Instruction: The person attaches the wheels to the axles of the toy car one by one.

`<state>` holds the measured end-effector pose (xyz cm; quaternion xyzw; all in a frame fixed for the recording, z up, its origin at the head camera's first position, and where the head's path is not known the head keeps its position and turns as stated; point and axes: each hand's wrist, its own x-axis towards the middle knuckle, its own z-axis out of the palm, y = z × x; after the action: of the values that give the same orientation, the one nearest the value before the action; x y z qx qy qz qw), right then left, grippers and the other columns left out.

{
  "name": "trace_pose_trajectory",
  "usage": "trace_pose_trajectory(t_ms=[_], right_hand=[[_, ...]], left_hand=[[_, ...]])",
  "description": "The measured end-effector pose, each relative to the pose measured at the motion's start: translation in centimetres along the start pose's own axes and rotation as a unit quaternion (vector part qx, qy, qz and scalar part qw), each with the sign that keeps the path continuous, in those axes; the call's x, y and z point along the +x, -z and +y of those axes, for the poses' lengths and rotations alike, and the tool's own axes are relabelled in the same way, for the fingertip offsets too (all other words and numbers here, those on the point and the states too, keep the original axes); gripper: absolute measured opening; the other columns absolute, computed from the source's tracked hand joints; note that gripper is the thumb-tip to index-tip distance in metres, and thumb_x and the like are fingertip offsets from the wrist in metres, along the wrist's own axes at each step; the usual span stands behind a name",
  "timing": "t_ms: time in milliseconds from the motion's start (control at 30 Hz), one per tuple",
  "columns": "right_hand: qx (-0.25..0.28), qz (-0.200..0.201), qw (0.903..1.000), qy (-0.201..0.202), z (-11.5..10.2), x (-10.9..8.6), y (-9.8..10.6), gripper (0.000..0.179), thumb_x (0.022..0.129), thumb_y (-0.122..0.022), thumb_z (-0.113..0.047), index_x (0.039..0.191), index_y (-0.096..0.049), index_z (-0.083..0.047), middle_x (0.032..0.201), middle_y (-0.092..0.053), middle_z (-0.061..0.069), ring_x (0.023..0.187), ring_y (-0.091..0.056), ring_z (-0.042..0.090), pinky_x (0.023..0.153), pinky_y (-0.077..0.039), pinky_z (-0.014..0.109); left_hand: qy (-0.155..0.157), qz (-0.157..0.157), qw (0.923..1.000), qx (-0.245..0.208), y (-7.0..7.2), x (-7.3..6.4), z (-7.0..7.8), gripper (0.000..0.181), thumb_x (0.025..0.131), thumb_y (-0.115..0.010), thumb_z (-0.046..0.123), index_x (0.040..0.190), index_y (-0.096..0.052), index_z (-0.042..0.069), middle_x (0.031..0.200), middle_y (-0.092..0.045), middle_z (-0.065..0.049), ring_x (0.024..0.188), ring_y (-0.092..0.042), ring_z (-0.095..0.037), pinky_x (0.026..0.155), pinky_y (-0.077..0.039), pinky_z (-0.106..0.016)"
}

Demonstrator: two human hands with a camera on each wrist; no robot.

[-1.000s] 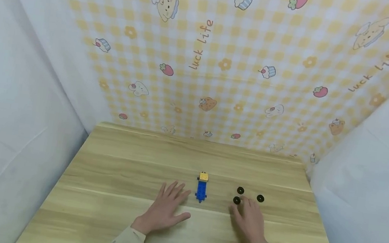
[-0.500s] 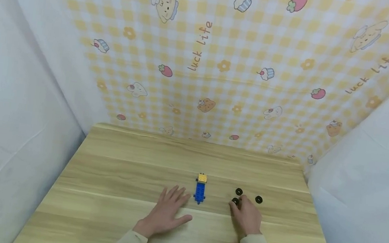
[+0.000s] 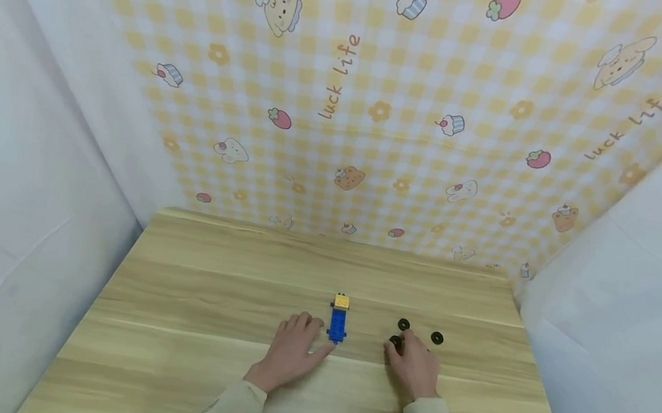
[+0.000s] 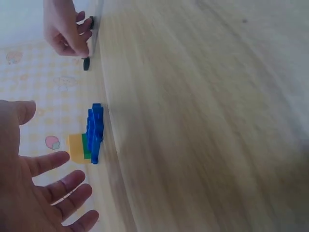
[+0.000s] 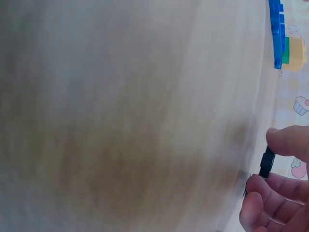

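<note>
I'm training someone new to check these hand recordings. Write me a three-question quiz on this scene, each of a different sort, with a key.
1. Fill the gap: In the left wrist view, a ____ layer shows between the yellow block and the blue base.
2. Multiple choice: What does the right hand pinch? (a) the yellow block (b) a black ring (c) the blue base
3. True or false: The left hand holds nothing.

Key: 1. green; 2. b; 3. true
</note>
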<state>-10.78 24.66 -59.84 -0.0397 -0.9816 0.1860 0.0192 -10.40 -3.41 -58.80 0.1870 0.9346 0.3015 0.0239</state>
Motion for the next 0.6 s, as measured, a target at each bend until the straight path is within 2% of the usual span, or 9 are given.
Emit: trace_pose_trajectory(t_ms=[67, 167, 267, 400, 500, 600], right_hand=[[0.01, 0.009, 0.9999, 0.003, -0.1, -0.2, 0.0, 0.031, 0.091, -0.07, -0.037, 0.098, -0.064, -0.007, 0.07, -0.062, 0.0, 0.055, -0.049, 0.013, 0.048, -0.037, 0.029], [0.033, 0.007, 0.9994, 0.002, -0.4, -0.3, 0.0, 0.03, 0.091, -0.07, -0.036, 0.101, -0.064, -0.008, 0.072, -0.065, 0.0, 0.057, -0.051, 0.012, 0.051, -0.04, 0.03], [0.051, -0.001, 0.9987, 0.001, -0.8, -0.4, -0.1, 0.033, 0.091, -0.07, -0.036, 0.108, -0.064, -0.008, 0.077, -0.068, 0.001, 0.062, -0.055, 0.011, 0.055, -0.045, 0.032], [0.07, -0.012, 0.9975, 0.002, -1.4, -0.6, -0.5, 0.036, 0.091, -0.069, -0.035, 0.115, -0.064, -0.009, 0.084, -0.071, 0.002, 0.068, -0.06, 0.012, 0.061, -0.05, 0.035], [0.095, -0.012, 0.9954, 0.001, -1.9, -1.0, -0.9, 0.035, 0.091, -0.069, -0.031, 0.119, -0.064, -0.01, 0.087, -0.072, 0.002, 0.073, -0.064, 0.013, 0.066, -0.053, 0.036], [0.12, -0.006, 0.9927, 0.008, -2.3, -1.3, -1.1, 0.037, 0.092, -0.069, -0.027, 0.124, -0.065, -0.011, 0.09, -0.073, 0.003, 0.076, -0.065, 0.013, 0.068, -0.054, 0.036]], left_hand=[[0.011, 0.012, 0.9999, 0.006, -0.6, 0.5, 0.1, 0.051, 0.099, -0.052, 0.054, 0.126, -0.059, 0.012, 0.108, -0.054, -0.003, 0.095, -0.047, -0.02, 0.081, -0.038, -0.039], [0.028, 0.02, 0.9994, -0.001, -1.1, 1.4, 0.3, 0.051, 0.098, -0.053, 0.053, 0.123, -0.061, 0.009, 0.107, -0.058, -0.006, 0.093, -0.052, -0.022, 0.079, -0.042, -0.039], [0.053, 0.016, 0.9983, -0.015, -1.5, 2.3, 0.5, 0.05, 0.098, -0.053, 0.052, 0.12, -0.063, 0.008, 0.107, -0.062, -0.008, 0.092, -0.058, -0.023, 0.076, -0.048, -0.04], [0.093, 0.005, 0.9953, -0.025, -2.1, 3.4, 1.0, 0.046, 0.098, -0.055, 0.049, 0.115, -0.062, 0.007, 0.099, -0.062, -0.007, 0.078, -0.058, -0.018, 0.063, -0.048, -0.033], [0.117, 0.0, 0.9929, -0.019, -2.7, 4.2, 1.5, 0.05, 0.097, -0.057, 0.049, 0.12, -0.06, 0.004, 0.093, -0.06, -0.007, 0.07, -0.055, -0.015, 0.054, -0.046, -0.031], [0.138, 0.001, 0.9903, -0.008, -3.2, 5.1, 1.9, 0.062, 0.096, -0.059, 0.052, 0.13, -0.054, 0.001, 0.094, -0.059, -0.01, 0.069, -0.057, -0.017, 0.053, -0.047, -0.034]])
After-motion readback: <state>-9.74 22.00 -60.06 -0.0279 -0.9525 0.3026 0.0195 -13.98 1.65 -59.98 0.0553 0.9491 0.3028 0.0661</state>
